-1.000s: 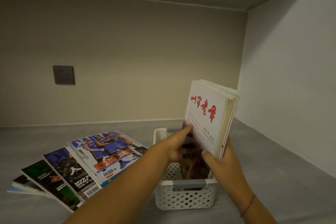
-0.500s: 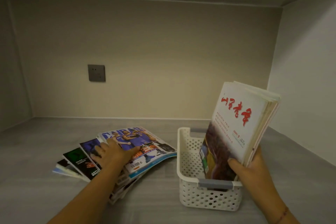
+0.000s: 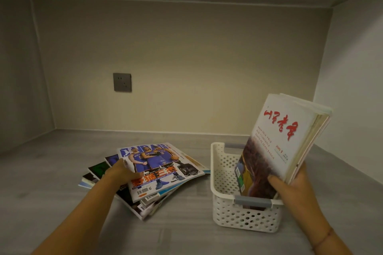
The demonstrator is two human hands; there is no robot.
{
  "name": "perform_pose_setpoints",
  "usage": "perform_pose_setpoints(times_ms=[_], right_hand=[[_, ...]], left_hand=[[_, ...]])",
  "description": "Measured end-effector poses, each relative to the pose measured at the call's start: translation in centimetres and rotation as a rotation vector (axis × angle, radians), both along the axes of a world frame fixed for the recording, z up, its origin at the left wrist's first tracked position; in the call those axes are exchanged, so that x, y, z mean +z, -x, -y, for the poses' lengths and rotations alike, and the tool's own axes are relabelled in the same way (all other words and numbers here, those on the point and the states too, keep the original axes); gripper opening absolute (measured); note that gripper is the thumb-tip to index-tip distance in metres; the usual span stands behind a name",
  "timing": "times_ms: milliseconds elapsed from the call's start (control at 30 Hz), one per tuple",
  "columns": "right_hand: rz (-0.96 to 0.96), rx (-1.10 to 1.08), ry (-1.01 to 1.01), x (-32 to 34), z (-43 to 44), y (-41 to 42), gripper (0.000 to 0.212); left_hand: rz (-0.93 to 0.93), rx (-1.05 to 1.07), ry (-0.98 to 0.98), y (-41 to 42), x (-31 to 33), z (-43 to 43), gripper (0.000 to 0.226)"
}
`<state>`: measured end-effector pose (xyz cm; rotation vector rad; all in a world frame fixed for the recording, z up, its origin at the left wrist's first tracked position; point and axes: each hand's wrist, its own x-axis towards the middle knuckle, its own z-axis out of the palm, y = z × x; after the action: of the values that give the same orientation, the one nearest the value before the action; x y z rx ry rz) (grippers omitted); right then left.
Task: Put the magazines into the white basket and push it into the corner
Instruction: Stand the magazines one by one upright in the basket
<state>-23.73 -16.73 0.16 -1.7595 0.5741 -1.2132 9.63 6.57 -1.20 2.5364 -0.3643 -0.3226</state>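
Observation:
A white perforated basket [image 3: 230, 211] with grey handles stands on the grey shelf at the right. A bundle of magazines [image 3: 277, 145] with a white cover and red characters stands tilted inside it, leaning right. My right hand [image 3: 294, 180] grips the bundle's lower right edge, thumb on the front cover. To the left lies a fanned stack of magazines [image 3: 159, 172], a basketball cover on top. My left hand [image 3: 122, 172] holds the left edge of the top magazines, their near side slightly raised.
The shelf is a recess with a back wall, a left wall and a right wall [image 3: 352, 89]; the right rear corner lies behind the basket. A grey wall socket [image 3: 122, 82] sits on the back wall.
My left hand left the bundle in the basket, moved left onto the fanned stack and now grasps its top magazines. My right hand keeps holding the bundle.

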Motion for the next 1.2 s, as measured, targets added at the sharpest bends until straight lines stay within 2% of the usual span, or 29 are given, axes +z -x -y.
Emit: perform_pose_setpoints(times_ms=[167, 300, 367, 500, 667, 933, 1200], right_hand=[[0.002, 0.025, -0.012, 0.0, -0.2, -0.1, 0.069], [0.002, 0.033, -0.012, 0.1, -0.2, -0.1, 0.068], [0.005, 0.040, -0.011, 0.2, -0.2, 0.0, 0.066], [-0.006, 0.038, -0.024, 0.1, 0.0, 0.1, 0.069], [-0.027, 0.014, -0.010, -0.1, 0.0, 0.0, 0.068], [-0.018, 0.018, 0.004, -0.2, 0.2, -0.1, 0.069], [-0.020, 0.012, -0.005, -0.1, -0.1, 0.0, 0.072]], left_hand=[[-0.024, 0.121, 0.046, 0.2, 0.1, -0.3, 0.083], [0.055, 0.240, -0.105, 0.7, -0.9, 0.6, 0.111], [0.071, 0.232, -0.146, 0.6, -1.4, 0.9, 0.114], [0.046, 0.208, -0.145, -0.3, -1.5, 1.0, 0.111], [-0.054, 0.238, 0.003, -1.4, -1.4, 0.7, 0.105], [-0.015, 0.286, -0.038, -1.3, -1.8, -1.8, 0.109], [-0.023, 0.266, -0.031, 0.3, -1.7, -3.7, 0.085]])
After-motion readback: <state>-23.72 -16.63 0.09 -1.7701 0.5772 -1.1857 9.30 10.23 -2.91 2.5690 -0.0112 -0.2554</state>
